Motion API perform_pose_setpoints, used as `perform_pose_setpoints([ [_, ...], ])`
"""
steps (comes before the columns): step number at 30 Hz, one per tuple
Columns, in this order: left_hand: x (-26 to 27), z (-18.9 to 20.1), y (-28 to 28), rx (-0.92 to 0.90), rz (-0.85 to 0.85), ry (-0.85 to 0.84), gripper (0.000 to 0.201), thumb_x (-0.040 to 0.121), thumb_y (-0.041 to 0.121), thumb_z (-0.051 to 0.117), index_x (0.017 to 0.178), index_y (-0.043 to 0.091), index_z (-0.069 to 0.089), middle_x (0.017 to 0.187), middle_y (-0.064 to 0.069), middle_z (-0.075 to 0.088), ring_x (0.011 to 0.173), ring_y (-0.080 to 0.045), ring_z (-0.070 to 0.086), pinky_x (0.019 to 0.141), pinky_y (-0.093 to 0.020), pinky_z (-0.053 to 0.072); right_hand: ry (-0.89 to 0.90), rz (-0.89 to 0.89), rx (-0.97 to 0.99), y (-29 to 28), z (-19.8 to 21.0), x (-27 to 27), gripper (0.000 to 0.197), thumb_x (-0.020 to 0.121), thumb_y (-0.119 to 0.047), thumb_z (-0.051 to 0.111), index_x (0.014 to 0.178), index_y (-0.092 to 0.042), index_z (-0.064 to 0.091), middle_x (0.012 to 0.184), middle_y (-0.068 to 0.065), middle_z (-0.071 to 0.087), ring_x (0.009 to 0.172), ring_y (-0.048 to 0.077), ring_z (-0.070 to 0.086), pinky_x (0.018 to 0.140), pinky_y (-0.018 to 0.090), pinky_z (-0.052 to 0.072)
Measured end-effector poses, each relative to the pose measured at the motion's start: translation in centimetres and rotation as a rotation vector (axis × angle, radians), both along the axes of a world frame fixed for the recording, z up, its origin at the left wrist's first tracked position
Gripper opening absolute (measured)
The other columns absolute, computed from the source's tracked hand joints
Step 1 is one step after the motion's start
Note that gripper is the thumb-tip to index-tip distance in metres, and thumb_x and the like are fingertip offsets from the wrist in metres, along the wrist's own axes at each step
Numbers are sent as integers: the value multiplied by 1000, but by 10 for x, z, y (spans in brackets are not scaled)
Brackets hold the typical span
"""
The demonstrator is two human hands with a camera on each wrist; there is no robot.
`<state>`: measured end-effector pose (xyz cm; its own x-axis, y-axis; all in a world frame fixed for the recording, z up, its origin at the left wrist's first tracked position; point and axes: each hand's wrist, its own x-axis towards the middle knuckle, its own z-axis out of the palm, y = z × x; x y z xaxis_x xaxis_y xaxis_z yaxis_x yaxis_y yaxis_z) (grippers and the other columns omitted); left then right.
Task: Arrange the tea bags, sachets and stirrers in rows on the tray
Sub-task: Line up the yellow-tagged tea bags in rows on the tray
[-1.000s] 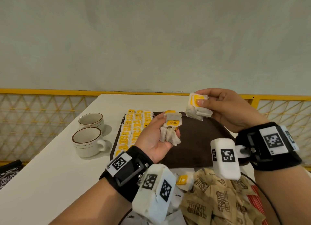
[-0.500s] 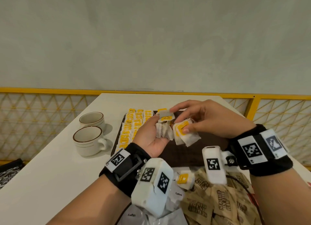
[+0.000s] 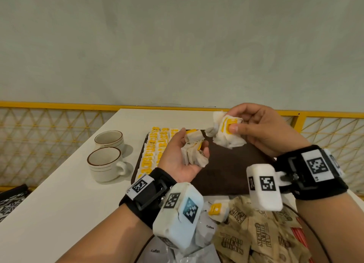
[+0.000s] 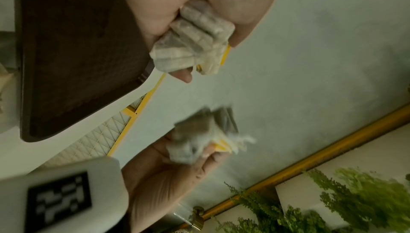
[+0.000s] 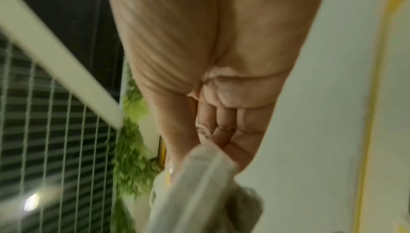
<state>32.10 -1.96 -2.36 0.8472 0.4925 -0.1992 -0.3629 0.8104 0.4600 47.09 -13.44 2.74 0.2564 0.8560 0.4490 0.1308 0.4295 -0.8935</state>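
Above the dark brown rectangular tray (image 3: pixel 226 170), the right hand (image 3: pixel 262 128) is pinching a clump of white yellow-tagged tea bags (image 3: pixel 226 132) at one o'clock; the left hand (image 3: pixel 181 158) is cupping more (image 3: pixel 194 154). Tangled strings risk dragging extras out.

Wall (image 3: pixel 177 42): plain, pale grey-green, matt, filling the upper half of the head view. Railing (image 3: pixel 59 104): yellow top bar running along the foot of the wall, with yellow diamond-lattice panels (image 3: pixel 39 136) below. Table (image 3: pixel 49 199): white, smooth top, far edge just short of the railing. Foliage (image 4: pixel 332 201): green, feathery, beside the yellow rail in the left wrist view. Light: soft, even, no hard shadows.
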Motion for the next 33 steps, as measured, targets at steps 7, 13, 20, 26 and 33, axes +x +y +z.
perform_pose_setpoints([
  [7, -3, 4, -5, 81, -127, 73, 25, 73, 20, 59, 92, 6, 63, 79, -13, 65, 61, -20, 63, 42, -19, 47, 95, 136, -40, 0, -5, 12, 42, 49, -26, 92, 86, -18, 75, 81, 4, 72, 73, 12, 70, 69, 23, 57],
  [13, -5, 8, -10, 130, -217, 91, 23, 78, 33, 64, 86, 12, 69, 80, -11, 66, 59, -21, 62, 40, -18, 43, 180, 207, -137, 0, -5, 9, 48, 58, -21, 87, 99, -8, 67, 81, 5, 70, 68, 13, 68, 61, 24, 57],
  [20, -6, 11, -18, 397, -261, 119, 19, 69, 18, 64, 88, 18, 62, 74, -7, 66, 58, -17, 63, 37, -16, 41, 136, 136, -239, 5, -6, 0, 23, 64, -12, 69, 87, -9, 72, 78, 9, 69, 65, 15, 67, 56, 22, 55],
  [26, -6, 9, -19, 485, -263, 125, 24, 75, 29, 66, 95, 16, 61, 78, -6, 66, 61, -15, 62, 40, -16, 43, 29, 38, -283, 7, -6, -3, 34, 68, -10, 70, 101, -3, 67, 83, 9, 67, 72, 16, 66, 65, 24, 57],
  [33, -2, 2, -11, 462, -187, 153, 17, 84, 24, 65, 97, 16, 58, 81, -7, 64, 63, -16, 60, 40, -19, 45, -294, -304, -266, 14, -5, -10, 29, 75, 2, 74, 97, -17, 69, 90, 17, 62, 76, 25, 58, 81, 42, 52],
])
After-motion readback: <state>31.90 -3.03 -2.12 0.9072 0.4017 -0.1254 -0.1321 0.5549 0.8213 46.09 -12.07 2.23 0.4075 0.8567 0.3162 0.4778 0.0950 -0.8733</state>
